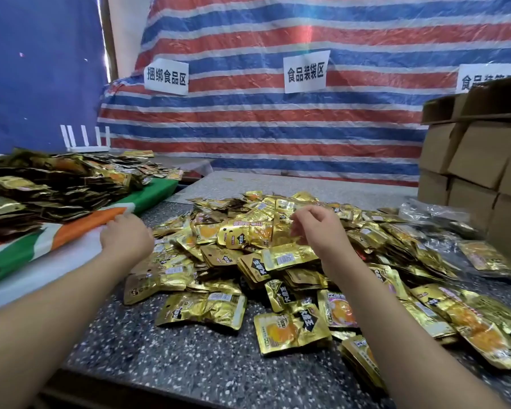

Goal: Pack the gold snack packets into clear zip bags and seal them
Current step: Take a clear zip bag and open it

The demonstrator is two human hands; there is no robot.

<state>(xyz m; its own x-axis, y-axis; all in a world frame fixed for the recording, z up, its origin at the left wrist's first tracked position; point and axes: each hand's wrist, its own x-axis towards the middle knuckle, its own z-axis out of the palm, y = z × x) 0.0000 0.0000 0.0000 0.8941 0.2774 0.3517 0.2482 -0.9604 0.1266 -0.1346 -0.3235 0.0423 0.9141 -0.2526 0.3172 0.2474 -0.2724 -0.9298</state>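
— Where do we stand with the heap of shiny gold foil snack packets [278,246]?

— We have it spread loose over the dark speckled stone table [189,358], right in front of us. A second, darker heap of gold packets [50,187] sits on the green, white and orange striped cloth [71,240] to our left.

— And our hands?

— Our right hand [313,228] hangs just above the middle of the heap, fingers [295,231] curled downward and partly closed. We cannot tell whether they already pinch a packet or hold nothing. Our left hand [124,237] lies on the edge of the striped cloth, fingers reaching forward over it; their tips are hidden, so we cannot say whether they grip the fabric.

— So which step is this?

— We judge it the very start of a round: gathering packets, with no bag in hand yet. The crumpled clear plastic zip bags [437,214] lie far right, beside the stacked brown cardboard boxes [469,160].

— What does the next move ask of us?

— Probably a firm pinch on a few slippery packets, then a reach right for one bag. The foil slides easily, so we should lift only a small bunch.
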